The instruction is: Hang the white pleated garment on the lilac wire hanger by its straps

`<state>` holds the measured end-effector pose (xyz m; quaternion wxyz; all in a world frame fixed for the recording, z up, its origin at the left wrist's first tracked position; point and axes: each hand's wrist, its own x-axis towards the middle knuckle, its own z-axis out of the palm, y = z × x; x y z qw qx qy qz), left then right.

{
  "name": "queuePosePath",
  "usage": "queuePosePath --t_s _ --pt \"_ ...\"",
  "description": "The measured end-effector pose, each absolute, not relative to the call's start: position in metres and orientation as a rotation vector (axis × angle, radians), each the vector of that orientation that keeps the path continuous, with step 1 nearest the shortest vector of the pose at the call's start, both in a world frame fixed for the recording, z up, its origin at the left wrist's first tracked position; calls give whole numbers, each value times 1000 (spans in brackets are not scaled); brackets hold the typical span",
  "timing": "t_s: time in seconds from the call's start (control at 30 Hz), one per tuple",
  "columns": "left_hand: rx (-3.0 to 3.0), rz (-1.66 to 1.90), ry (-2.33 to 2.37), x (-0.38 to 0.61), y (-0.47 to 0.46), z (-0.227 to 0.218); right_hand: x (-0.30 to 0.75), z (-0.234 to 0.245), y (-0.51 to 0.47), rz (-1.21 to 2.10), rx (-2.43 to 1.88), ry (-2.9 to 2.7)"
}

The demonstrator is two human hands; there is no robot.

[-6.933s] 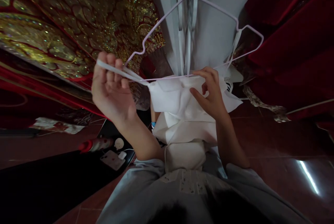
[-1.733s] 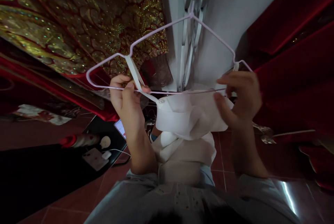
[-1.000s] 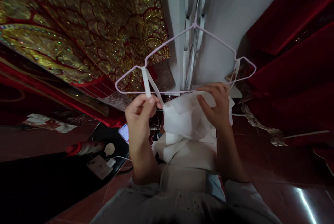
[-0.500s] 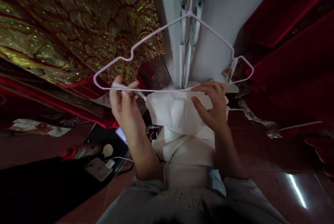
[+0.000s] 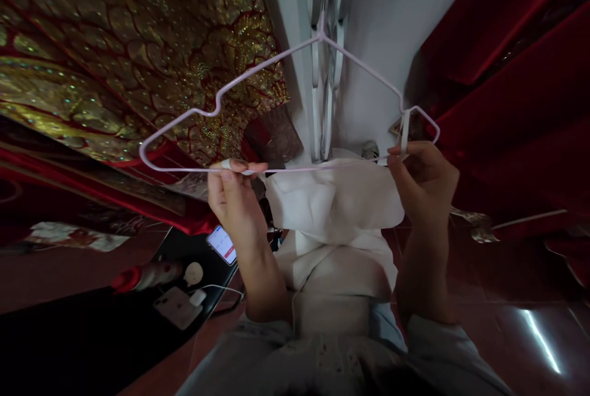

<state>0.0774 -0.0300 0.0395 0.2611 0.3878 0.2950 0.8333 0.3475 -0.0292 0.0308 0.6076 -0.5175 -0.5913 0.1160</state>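
A pale pink clothes hanger (image 5: 265, 67) hangs by its metal hook in front of me. Below its bottom bar droops a white garment (image 5: 341, 196), its fabric loose and folded. One white strap (image 5: 405, 128) of the garment loops over the hanger's right notch. My left hand (image 5: 237, 190) is closed at the left part of the bottom bar, with bits of a white strap showing between the fingers. At the right end, my right hand (image 5: 426, 174) pinches the looped strap just by the bar; its fingertips are partly hidden.
Gold sequined red cloth (image 5: 184, 45) hangs at the left, and red garments (image 5: 516, 107) hang at the right. A grey metal rack (image 5: 316, 76) stands behind the hanger. On a black table (image 5: 83, 334) lie a phone (image 5: 177, 307), a lit phone (image 5: 222, 244) and a red-capped bottle (image 5: 142, 276).
My right hand has moved right along the bar and closed at the looped strap. My left hand has shifted slightly right and down. The hanger appears a little lower and further left.
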Motion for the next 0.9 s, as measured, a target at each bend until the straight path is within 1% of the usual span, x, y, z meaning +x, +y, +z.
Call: queuePosePath --t_s 0.1,0.23,0.3,0.43,0.53,0.6,0.67,0.73,0.83,0.9 --pt "1070 2241 815 77 -28 39 345 45 -36 346 -1159 -1284" --pt "1082 2240 862 75 -27 38 340 64 -33 448 -1000 -1273" --pt "1079 2233 870 75 -27 38 344 68 -21 344 -907 -1224" --pt "1044 2226 841 75 -30 40 367 61 6 -11 -825 -1016" --pt "1043 2194 883 73 -31 42 385 47 11 -202 -850 -881" --pt "1058 2178 900 72 -30 42 388 38 5 -253 -894 -852" --pt "1069 2187 911 72 -30 42 383 31 -3 -231 -904 -874" --pt "1069 2204 921 72 -30 42 373 28 -13 -135 -861 -968" --pt "1038 2200 871 73 -32 44 358 30 -26 52 -813 -1293" --pt "1020 2189 828 74 -34 46 350 34 -33 85 -882 -1582"
